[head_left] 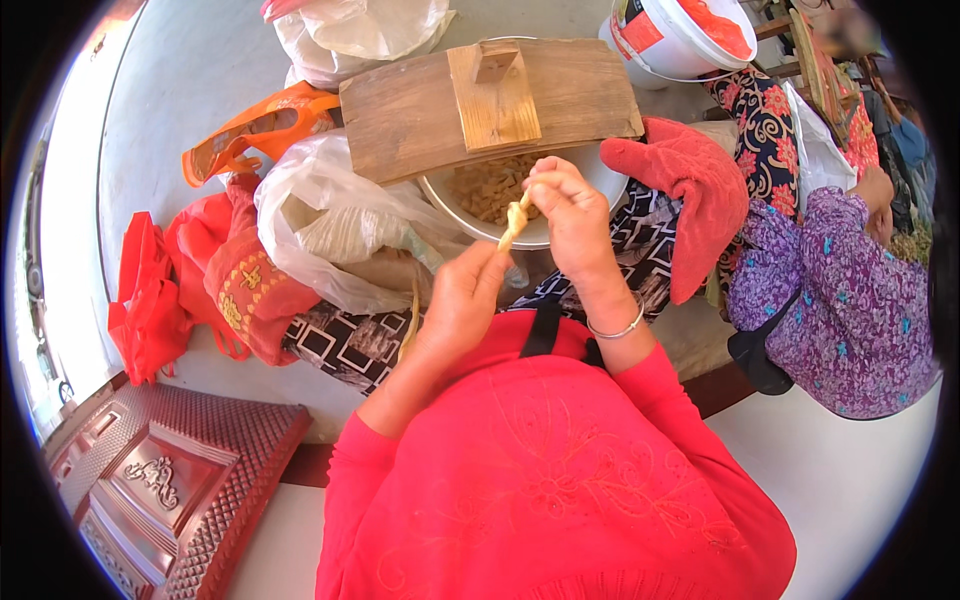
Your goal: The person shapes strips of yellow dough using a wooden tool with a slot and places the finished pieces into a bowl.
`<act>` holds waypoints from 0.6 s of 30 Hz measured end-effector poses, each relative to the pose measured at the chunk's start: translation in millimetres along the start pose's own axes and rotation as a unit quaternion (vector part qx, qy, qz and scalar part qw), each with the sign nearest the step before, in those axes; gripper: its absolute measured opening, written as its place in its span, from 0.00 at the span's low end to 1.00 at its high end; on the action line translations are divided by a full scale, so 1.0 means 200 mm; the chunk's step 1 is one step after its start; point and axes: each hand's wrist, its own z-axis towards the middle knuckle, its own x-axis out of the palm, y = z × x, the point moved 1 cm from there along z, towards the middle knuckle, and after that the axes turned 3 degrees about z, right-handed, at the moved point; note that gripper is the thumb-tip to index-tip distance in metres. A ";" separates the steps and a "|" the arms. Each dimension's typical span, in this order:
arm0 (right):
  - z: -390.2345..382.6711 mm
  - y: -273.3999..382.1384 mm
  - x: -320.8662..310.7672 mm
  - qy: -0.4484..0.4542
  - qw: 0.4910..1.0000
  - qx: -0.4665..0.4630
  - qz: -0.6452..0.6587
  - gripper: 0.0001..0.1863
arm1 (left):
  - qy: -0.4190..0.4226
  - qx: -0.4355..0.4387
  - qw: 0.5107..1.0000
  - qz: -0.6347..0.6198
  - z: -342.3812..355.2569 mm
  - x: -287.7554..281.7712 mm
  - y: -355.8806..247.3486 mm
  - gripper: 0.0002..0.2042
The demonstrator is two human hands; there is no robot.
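Between both hands, in front of my chest, is a pale yellow strip (514,222), twisted with a knot-like lump in its middle. My left hand (466,292) pinches its lower end. The fingers of my right hand (574,215), which has a silver bangle at the wrist, are closed on the upper end. Just beyond the hands stands a white basin (436,190) holding several pale yellow pieces (490,190). A wooden board (400,110) with a small block fixed on it lies across the basin. The strip's exact kind cannot be made out.
A clear plastic bag (300,190), an orange bag (240,130) and a red bag (150,300) are at the left. A red cloth (700,190) drapes my right knee. A white bucket (670,45) stands far right, near another person in a purple patterned top (850,300).
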 end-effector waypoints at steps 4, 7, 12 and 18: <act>0.06 0.17 -0.07 0.013 0.999 0.033 0.000 0.17 | -0.084 0.161 0.930 0.320 0.03 -0.08 -0.04 0.03; 0.06 0.27 -0.08 0.211 0.965 0.077 -0.139 0.14 | -0.094 0.187 0.912 0.353 0.09 -0.12 -0.06 0.03; 0.10 0.38 -0.08 0.253 0.933 0.124 -0.226 0.13 | -0.045 0.203 0.922 0.327 0.18 -0.14 -0.14 0.03; 0.16 0.42 -0.12 0.287 0.911 0.155 -0.252 0.13 | 0.013 0.195 0.937 0.289 0.24 -0.16 -0.20 0.05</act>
